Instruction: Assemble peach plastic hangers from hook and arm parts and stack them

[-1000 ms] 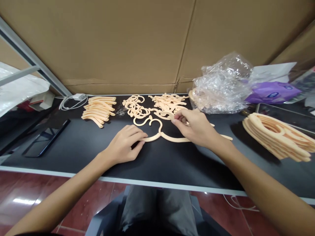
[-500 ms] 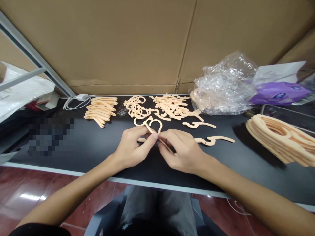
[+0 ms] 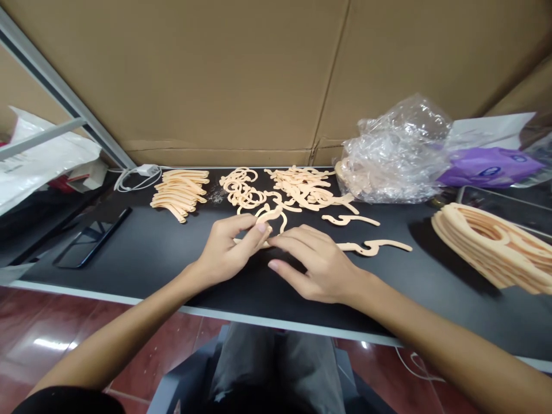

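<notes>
My left hand (image 3: pixel 228 250) pinches a peach wooden hook piece (image 3: pixel 272 216) at its stem, thumb and forefinger closed on it, above the black table (image 3: pixel 142 253). My right hand (image 3: pixel 317 264) lies just right of it, fingers stretched out and pressing down on a curved piece that is mostly hidden beneath them. Two wavy arm pieces (image 3: pixel 374 247) (image 3: pixel 350 219) lie loose to the right of my hands. Behind them are piles of the same cut-outs: curved arms (image 3: pixel 179 192), rings and hooks (image 3: pixel 239 188), and mixed pieces (image 3: pixel 304 187).
A stack of assembled wooden hangers (image 3: pixel 495 244) sits at the right. Crumpled clear plastic (image 3: pixel 397 152) and a purple pack (image 3: pixel 487 164) lie at the back right. A dark phone (image 3: pixel 92 236) lies at the left, a white charger and cable (image 3: pixel 140 172) behind it. Cardboard walls the back.
My hands came together at the table's middle over the hook piece. The right hand left the far pile, and its fingers have gone from a pinch to lying flat.
</notes>
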Demonstrator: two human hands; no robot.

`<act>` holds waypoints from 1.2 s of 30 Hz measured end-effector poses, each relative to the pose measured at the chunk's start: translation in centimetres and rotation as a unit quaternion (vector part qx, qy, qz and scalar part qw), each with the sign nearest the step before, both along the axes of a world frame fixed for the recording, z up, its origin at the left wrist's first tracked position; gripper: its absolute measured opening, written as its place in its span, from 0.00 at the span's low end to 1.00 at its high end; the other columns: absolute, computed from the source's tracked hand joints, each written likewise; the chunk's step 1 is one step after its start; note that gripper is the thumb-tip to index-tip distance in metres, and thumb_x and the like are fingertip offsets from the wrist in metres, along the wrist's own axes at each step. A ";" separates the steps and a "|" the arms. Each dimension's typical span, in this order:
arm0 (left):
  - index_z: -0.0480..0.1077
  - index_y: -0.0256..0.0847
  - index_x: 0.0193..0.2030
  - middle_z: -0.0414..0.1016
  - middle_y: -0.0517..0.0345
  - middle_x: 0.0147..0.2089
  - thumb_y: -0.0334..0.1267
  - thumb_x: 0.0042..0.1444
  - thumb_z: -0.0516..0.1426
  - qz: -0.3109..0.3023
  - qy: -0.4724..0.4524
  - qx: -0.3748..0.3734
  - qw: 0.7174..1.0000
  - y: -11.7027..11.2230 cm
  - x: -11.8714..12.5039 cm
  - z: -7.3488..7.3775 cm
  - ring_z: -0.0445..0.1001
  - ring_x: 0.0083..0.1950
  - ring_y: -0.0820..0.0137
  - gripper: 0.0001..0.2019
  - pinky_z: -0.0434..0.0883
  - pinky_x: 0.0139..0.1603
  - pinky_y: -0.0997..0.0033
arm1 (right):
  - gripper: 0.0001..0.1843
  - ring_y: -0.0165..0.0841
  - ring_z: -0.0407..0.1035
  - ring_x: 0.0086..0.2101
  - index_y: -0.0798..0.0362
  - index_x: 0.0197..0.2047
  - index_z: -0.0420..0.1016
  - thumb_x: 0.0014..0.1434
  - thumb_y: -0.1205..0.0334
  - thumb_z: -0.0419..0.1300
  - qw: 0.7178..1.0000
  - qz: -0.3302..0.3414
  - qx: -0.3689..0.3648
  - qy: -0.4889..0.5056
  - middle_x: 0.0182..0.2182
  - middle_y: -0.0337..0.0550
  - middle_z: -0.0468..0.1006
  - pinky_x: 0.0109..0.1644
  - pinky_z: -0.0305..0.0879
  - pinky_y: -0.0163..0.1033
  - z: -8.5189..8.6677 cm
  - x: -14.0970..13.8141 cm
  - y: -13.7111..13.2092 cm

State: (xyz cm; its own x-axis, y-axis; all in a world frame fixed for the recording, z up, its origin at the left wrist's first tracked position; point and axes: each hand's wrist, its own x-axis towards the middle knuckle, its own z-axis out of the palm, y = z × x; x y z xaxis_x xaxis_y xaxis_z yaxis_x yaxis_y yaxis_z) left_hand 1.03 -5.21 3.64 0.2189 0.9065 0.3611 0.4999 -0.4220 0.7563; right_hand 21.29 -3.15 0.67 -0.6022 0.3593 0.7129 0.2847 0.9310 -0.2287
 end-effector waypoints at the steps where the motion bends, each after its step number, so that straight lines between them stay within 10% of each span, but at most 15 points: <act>1: 0.71 0.36 0.29 0.70 0.59 0.26 0.45 0.68 0.52 0.008 0.007 0.011 1.000 0.2 -0.3 0.2 0.65 0.28 0.74 0.20 0.62 0.29 0.74 | 0.10 0.38 0.76 0.38 0.58 0.48 0.75 0.67 0.62 0.57 1.000 -0.017 -0.004 -0.001 0.39 0.52 0.82 0.43 0.73 0.45 -0.1 0.1 0.2; 9: 0.79 0.37 0.40 0.81 0.55 0.36 0.48 0.61 0.60 0.032 0.069 0.031 0.997 3.9 -6.4 1.4 0.73 0.33 0.71 0.15 0.68 0.32 0.75 | 0.14 0.45 0.69 0.49 0.57 0.53 0.77 0.69 0.62 0.56 0.985 -0.057 -0.059 -0.150 0.49 0.54 0.79 0.51 0.68 0.52 -0.5 0.2 1.2; 14: 0.79 0.37 0.38 0.80 0.57 0.31 0.45 0.62 0.60 0.038 0.124 0.060 0.990 4.8 -9.5 -0.7 0.73 0.29 0.72 0.13 0.68 0.30 0.76 | 0.11 0.44 0.69 0.46 0.57 0.39 0.78 0.68 0.61 0.57 0.982 -0.074 -0.033 -0.171 0.40 0.51 0.80 0.49 0.65 0.50 -0.4 0.0 0.9; 22: 0.81 0.43 0.43 0.81 0.54 0.38 0.40 0.65 0.58 -0.082 0.321 0.203 0.922 3.1 -9.6 -3.0 0.77 0.35 0.70 0.10 0.68 0.35 0.70 | 0.04 0.42 0.69 0.44 0.53 0.36 0.74 0.64 0.67 0.60 0.984 -0.102 0.004 -0.146 0.38 0.48 0.80 0.44 0.62 0.48 -0.8 0.1 1.2; 36: 0.76 0.36 0.45 0.77 0.49 0.43 0.36 0.67 0.53 -0.120 0.267 0.124 0.948 2.8 -8.6 -3.1 0.75 0.46 0.64 0.10 0.73 0.48 0.63 | 0.07 0.43 0.69 0.44 0.55 0.45 0.76 0.63 0.68 0.62 0.989 -0.063 -0.023 -0.129 0.41 0.50 0.80 0.47 0.66 0.50 -1.2 -1.4 0.6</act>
